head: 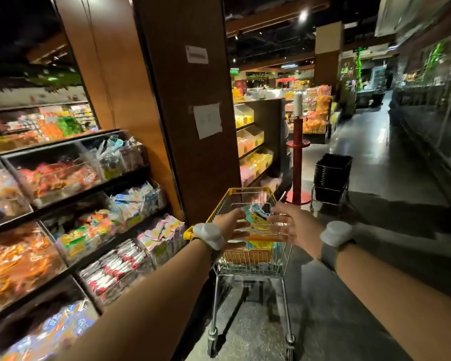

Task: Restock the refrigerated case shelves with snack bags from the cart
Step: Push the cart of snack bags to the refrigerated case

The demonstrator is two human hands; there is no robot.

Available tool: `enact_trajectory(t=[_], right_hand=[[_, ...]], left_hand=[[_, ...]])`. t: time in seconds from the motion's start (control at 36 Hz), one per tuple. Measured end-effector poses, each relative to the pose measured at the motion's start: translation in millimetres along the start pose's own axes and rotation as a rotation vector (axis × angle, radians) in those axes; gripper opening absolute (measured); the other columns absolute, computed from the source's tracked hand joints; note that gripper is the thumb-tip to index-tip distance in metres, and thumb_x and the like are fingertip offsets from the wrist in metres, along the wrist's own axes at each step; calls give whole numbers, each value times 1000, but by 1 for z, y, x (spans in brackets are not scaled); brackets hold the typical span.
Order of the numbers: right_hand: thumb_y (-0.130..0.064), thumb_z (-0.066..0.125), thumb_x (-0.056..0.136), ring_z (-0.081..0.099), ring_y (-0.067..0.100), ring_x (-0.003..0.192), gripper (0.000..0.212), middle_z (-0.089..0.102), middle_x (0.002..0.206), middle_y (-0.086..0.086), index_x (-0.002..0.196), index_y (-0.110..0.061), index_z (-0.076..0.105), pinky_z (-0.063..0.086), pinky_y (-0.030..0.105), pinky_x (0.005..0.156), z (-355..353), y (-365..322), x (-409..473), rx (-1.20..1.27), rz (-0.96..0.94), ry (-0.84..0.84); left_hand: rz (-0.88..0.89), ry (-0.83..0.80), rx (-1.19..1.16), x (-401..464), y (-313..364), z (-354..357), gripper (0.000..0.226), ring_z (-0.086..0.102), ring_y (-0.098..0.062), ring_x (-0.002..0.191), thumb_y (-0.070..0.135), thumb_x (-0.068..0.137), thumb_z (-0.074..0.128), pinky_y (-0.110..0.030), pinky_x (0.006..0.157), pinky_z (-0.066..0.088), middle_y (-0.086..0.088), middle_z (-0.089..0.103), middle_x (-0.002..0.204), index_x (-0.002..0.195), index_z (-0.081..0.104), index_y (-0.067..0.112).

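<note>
- Presently, head view, location: the snack bags (255,217) lie heaped in the basket of the cart (220,201), which stands in the aisle just beside the wooden pillar (182,100), with the case shelves (71,199) to the left.
- Head view, left hand (231,225): it reaches over the cart's near rim, fingers extended toward the heap. Motion blur hides whether they touch or pinch a bag; grip cannot be told.
- Head view, right hand (289,225): it is spread wide above the basket, fingers straight and apart, holding nothing that can be seen.
- Handling, judged: the bags appear light, soft and crinkly, with slick film and probably crushable contents. A hold on a sealed top edge or across the flat faces, without squeezing, seems best.
- Orientation: the topmost blue-and-yellow bag looks tilted, its upper end away from the person. Its long axis seems to run roughly along the cart's length, though blur makes this uncertain.
- Shelves: the bins already hold mixed packets, stacked loosely.
</note>
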State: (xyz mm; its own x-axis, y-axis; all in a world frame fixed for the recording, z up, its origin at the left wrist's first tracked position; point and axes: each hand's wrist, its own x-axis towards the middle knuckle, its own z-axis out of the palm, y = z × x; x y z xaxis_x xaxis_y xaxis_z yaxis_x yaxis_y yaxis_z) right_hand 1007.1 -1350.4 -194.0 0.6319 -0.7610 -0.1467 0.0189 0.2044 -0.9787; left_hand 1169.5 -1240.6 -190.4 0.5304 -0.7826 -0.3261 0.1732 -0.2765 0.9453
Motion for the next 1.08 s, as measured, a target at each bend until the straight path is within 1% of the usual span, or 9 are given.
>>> enact_trajectory(t=[0.11, 0.22, 0.33, 0.56, 0.72, 0.89, 0.97, 1.03, 1.08], right_hand=[[-38, 61, 91, 68, 25, 86, 31, 73, 106, 7, 111, -15, 67, 49, 29, 59, -13, -3, 41, 19, 42, -55], [-41, 60, 92, 68, 25, 89, 34, 72, 106, 7, 113, -15, 67, 48, 30, 61, -24, 1, 73, 19, 74, -60], [-38, 64, 90, 68, 26, 90, 32, 72, 108, 9, 112, -15, 67, 46, 29, 62, -31, 8, 104, 22, 110, -70], [-36, 65, 89, 69, 27, 92, 35, 72, 110, 11, 115, -13, 64, 46, 28, 59, -38, 25, 148, 17, 168, -98], [-41, 66, 86, 70, 25, 93, 36, 74, 104, 6, 113, -16, 66, 48, 29, 63, -40, 39, 181, -55, 179, -108], [-39, 68, 87, 70, 26, 92, 33, 73, 106, 9, 110, -15, 65, 44, 28, 58, -43, 57, 219, -120, 202, -99], [-43, 66, 87, 70, 22, 86, 32, 74, 104, 6, 107, -18, 67, 44, 27, 59, -47, 69, 245, -183, 206, -104], [-44, 64, 88, 69, 18, 79, 30, 74, 101, 4, 107, -20, 67, 43, 25, 56, -47, 73, 257, -263, 198, -94], [-40, 62, 91, 65, 16, 71, 32, 72, 93, 3, 112, -16, 66, 42, 20, 48, -47, 79, 275, -387, 179, -76]], left_hand=[[-32, 43, -9, 36, 1, 14, 29, 70, -24, 102, 44, 95, 58, -42, 90, 56, -2, 74, 112, 108, 69, 20], [-52, 64, 17, 61, 2, 20, 29, 70, -22, 99, 47, 95, 59, -47, 94, 55, 0, 74, 108, 104, 70, 22], [-78, 98, 8, 86, 3, 24, 24, 69, -23, 100, 39, 97, 57, -47, 97, 53, -1, 73, 110, 106, 68, 19], [-119, 121, 24, 121, -7, 24, 24, 71, -23, 100, 34, 95, 60, -40, 85, 57, -1, 74, 109, 111, 67, 17], [-144, 122, 60, 155, -13, 20, 20, 70, -24, 102, 35, 97, 59, -47, 94, 55, -1, 73, 111, 108, 66, 20], [-191, 114, 104, 198, -18, 10, 23, 71, -25, 101, 36, 96, 61, -45, 92, 56, -2, 73, 112, 110, 67, 19], [-181, 144, 217, 230, -26, 4, 33, 70, -26, 97, 34, 95, 64, -35, 73, 58, -7, 70, 116, 120, 64, 13], [-89, 166, 422, 244, -30, -3, 42, 69, -23, 95, 31, 93, 67, -25, 71, 55, -7, 69, 112, 129, 60, 10], [-22, 162, 596, 262, -35, -11, 47, 67, -11, 85, 29, 90, 70, -19, 68, 53, 2, 67, 101, 133, 58, 13]])
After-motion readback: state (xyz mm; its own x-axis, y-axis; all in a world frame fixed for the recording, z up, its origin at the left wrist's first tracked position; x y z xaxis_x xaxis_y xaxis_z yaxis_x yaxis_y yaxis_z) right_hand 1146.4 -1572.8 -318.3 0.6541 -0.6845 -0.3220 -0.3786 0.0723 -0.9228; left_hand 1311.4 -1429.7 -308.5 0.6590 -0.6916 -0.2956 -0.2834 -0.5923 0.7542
